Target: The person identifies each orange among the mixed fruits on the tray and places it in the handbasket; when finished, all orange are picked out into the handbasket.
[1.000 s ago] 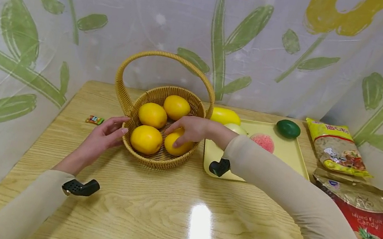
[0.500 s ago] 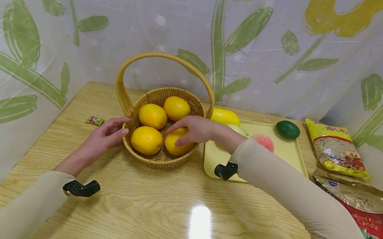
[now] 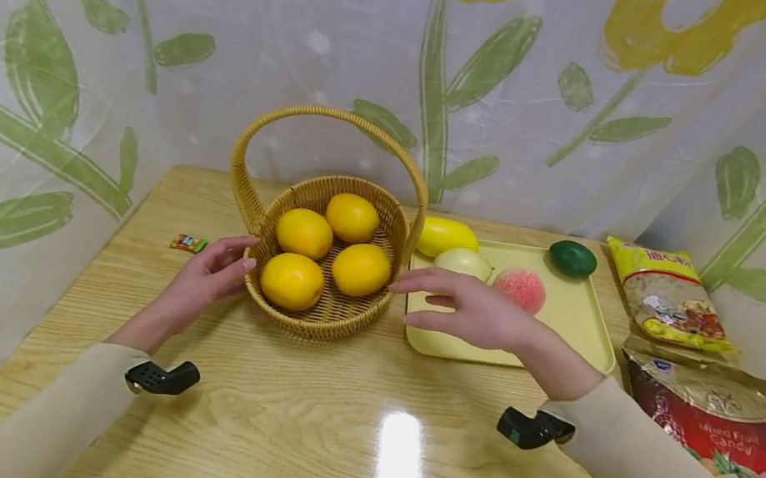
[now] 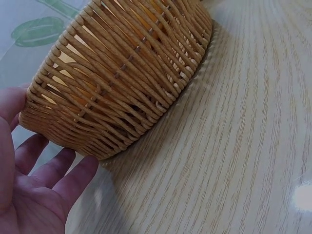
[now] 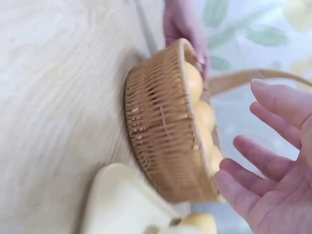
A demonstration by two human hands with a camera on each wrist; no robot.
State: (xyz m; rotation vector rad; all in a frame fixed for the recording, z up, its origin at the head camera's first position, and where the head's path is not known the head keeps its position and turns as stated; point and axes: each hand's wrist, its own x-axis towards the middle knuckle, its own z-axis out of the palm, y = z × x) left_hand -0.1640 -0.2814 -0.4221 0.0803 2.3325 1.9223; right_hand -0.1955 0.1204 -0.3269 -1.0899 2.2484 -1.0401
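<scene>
A wicker basket [image 3: 309, 320] with a tall hoop handle stands on the table and holds several yellow lemon-like fruits [image 3: 361, 270]. My left hand [image 3: 205, 277] touches the basket's left side near the handle's foot, thumb and fingertips against the weave. In the left wrist view, some fingers [image 4: 73, 180] of that hand stretch loosely along the basket's outside. My right hand [image 3: 473, 309] hovers between the basket and the pale yellow tray [image 3: 564, 337], fingertips close to the basket's right rim. Its fingers [image 5: 263, 161] are spread and relaxed, with nothing held.
On or by the tray are a long yellow fruit [image 3: 447, 237], a pale green fruit [image 3: 464, 263], a pink fruit [image 3: 521, 289] and a dark green fruit [image 3: 573, 259]. Two bags lie right: a yellow food bag [image 3: 670, 296] and a candy bag [image 3: 744, 443]. A small wrapped candy [image 3: 188, 243] lies left.
My right hand has let go of the front right yellow fruit, leaving it in the basket, and has moved right, out over the tray's edge. The left hand has stayed put.
</scene>
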